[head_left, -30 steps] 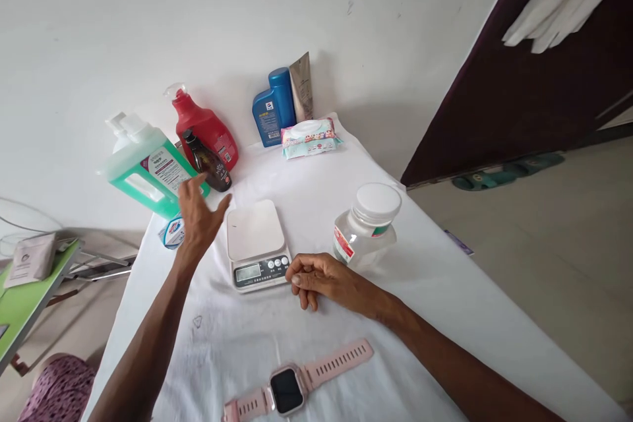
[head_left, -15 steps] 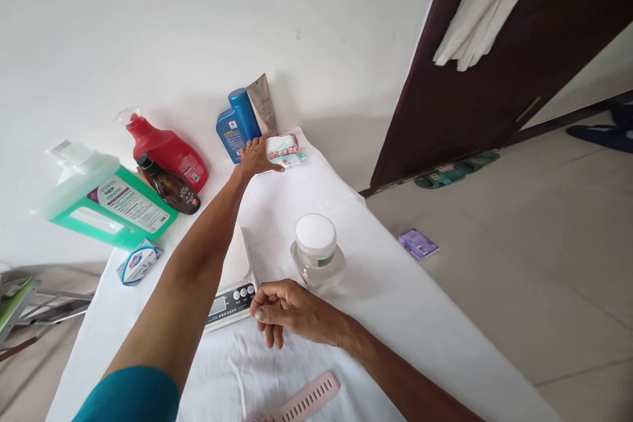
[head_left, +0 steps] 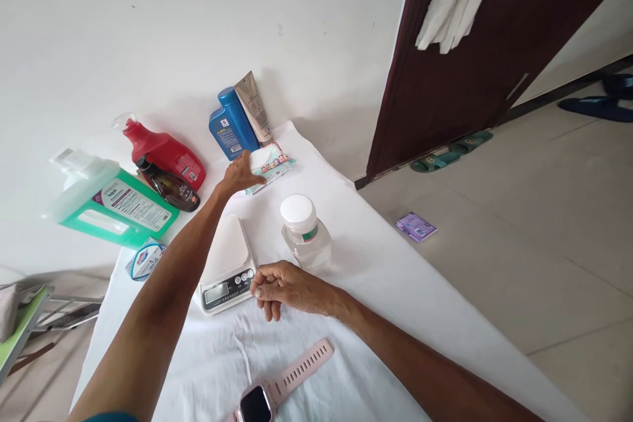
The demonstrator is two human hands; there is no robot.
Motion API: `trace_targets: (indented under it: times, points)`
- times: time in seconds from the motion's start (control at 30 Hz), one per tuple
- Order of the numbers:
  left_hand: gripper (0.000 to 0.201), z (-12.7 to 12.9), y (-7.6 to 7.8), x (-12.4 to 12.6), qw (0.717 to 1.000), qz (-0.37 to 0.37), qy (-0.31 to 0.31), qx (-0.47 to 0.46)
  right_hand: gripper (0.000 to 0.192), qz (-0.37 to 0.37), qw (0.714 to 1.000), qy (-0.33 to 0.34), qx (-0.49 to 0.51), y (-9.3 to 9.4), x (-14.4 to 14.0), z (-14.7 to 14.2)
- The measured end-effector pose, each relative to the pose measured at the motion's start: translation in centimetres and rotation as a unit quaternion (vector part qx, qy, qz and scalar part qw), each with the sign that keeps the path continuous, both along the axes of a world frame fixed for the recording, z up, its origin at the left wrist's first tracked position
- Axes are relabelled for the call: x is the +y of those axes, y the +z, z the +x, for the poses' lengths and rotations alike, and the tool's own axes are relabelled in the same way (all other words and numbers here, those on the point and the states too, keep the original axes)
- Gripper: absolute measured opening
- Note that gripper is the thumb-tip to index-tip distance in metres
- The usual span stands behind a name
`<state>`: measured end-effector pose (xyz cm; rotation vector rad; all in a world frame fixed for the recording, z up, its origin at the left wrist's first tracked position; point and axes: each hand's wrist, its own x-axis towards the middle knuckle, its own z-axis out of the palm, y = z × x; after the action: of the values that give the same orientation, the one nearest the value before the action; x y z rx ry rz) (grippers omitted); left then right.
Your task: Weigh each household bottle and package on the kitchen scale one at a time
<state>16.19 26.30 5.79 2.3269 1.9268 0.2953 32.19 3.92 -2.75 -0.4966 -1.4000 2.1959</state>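
My left hand (head_left: 241, 175) reaches to the far part of the table and grips the near left side of a pack of wet wipes (head_left: 271, 166), which has a white lid and a colourful print. My right hand (head_left: 284, 289) is curled, thumb against the fingers, with nothing visible in it. Its fingertips are at the front right corner of a white kitchen scale (head_left: 226, 254), whose platform is bare. Just behind the right hand stands a clear jar (head_left: 312, 247) with a white lid. A pink smartwatch (head_left: 256, 402) lies in front, near the table edge.
At the back left are a green jug (head_left: 126, 208), a red bottle (head_left: 165, 148), a dark bottle (head_left: 173, 188) and a small soap box (head_left: 145, 259). A blue bottle (head_left: 232, 125) and a beige tube (head_left: 254, 109) lean on the wall. A purple packet (head_left: 416, 227) lies on the floor.
My left hand has drawn the pack of wipes nearer, away from the blue bottle and tube. My right hand stays by the scale. The view has shifted slightly, showing more of the watch.
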Motion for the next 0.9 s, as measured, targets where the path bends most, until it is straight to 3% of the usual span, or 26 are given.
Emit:
trace_targets:
  times: [0.1,0.23,0.37,0.5,0.6,0.7,0.9]
  points:
    - [0.067,-0.6,0.2,-2.0,0.996,0.012,0.064,-0.054,0.043,0.006,1.0,-0.003,-0.002,0.1,0.0,0.0]
    - [0.069,-2.7,1.7,-4.9,0.986,0.028,0.124,-0.107,0.044,0.013,1.0,-0.003,-0.005,0.2,0.0,0.0]
    - [0.067,-6.2,4.0,-9.2,0.985,0.061,0.12,-0.103,0.05,0.014,1.0,-0.007,-0.001,0.1,-0.1,0.0]
    - [0.07,-9.0,5.4,-15.2,0.989,0.073,0.107,-0.075,0.051,0.019,1.0,-0.004,0.0,-0.1,-0.1,0.0]
    - [0.069,-10.3,5.2,-19.3,0.991,0.049,0.107,-0.066,0.048,0.031,0.999,-0.002,-0.013,0.0,-0.2,0.1]
    - [0.067,-11.1,4.2,-21.9,0.993,0.021,0.092,-0.064,0.045,0.044,0.998,0.004,-0.034,0.4,-0.2,0.2]
    - [0.065,-11.6,3.6,-22.7,0.997,0.006,0.071,-0.02,0.044,0.049,0.998,0.001,-0.051,0.7,-0.4,0.1]
